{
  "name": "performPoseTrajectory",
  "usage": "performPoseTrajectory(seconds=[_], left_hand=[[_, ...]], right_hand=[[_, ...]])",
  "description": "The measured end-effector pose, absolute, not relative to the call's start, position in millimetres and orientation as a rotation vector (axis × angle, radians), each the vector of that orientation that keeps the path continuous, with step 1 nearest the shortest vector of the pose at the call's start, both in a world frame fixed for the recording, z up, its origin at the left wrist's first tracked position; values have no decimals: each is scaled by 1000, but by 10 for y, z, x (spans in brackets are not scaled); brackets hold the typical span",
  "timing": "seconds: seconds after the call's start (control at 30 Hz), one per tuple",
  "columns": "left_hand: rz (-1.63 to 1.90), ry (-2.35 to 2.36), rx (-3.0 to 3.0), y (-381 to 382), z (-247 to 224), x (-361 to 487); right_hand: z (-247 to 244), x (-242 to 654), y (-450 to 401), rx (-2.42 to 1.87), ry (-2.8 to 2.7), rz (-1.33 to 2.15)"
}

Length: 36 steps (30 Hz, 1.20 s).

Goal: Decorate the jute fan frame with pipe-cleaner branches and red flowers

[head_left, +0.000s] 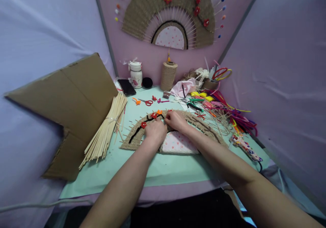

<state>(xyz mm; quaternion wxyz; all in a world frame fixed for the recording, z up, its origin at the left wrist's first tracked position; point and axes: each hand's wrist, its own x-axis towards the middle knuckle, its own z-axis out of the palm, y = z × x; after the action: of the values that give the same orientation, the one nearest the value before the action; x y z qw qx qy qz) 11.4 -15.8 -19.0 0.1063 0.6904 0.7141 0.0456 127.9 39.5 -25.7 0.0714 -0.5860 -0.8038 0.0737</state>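
two hands, left (156, 130) and right (175, 121), meet mid-frame on one woven fan (137, 139); fingers curled, grip unclear.

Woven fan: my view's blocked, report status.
Left hand and right hand close together over fan, grips unclear. Red flowers on its left side. Scissors lying beyond, clear of it.

At the far left of the surface (183, 170) I had a white lidded bottle (136, 78), with a dark phone (126, 87) lying just beside its left and a black round object (147, 82) to its right. Cardboard (78, 95) stood at my left, and a pale cable (51, 204) ran along the near left.
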Motion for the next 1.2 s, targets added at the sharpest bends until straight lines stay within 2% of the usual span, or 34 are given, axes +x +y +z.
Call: performPoseTrajectory(seconds=[1.2], left_hand=[[171, 2069, 2108, -236, -100, 146]], right_hand=[[-162, 1189, 318, -1899, -2431, 43]])
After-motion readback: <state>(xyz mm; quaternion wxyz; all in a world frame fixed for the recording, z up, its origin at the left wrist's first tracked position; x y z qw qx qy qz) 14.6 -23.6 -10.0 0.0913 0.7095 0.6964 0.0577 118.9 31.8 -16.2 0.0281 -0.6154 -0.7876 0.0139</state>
